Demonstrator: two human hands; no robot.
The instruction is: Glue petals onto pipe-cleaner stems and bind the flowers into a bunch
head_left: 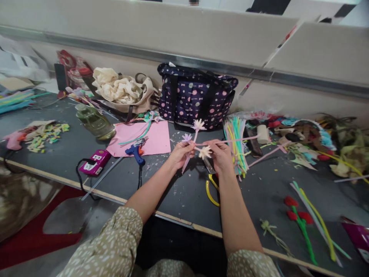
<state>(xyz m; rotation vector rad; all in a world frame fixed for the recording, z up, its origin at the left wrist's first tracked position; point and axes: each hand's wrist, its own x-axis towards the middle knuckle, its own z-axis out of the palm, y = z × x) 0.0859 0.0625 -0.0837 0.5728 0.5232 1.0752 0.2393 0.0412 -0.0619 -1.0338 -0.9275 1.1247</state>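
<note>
Near the middle of the table my left hand (182, 153) is closed round the pale pink stems of small pipe-cleaner flowers. A cream-pink flower (198, 125) stands above the fingers, a lilac flower (186, 137) is at their left, and another cream flower (205, 152) hangs between my hands. My right hand (219, 154) pinches a long pink pipe cleaner (242, 139) that runs out to the right. Under my right wrist lie scissors with yellow handles (211, 196), partly hidden by the forearm.
A blue glue gun (135, 152) rests by a pink sheet (158, 138). Behind are a dark patterned bag (196, 96) and a green bottle (95, 121). A bundle of coloured pipe cleaners (236, 146) lies right of my hands, red flowers (300, 217) at the front right.
</note>
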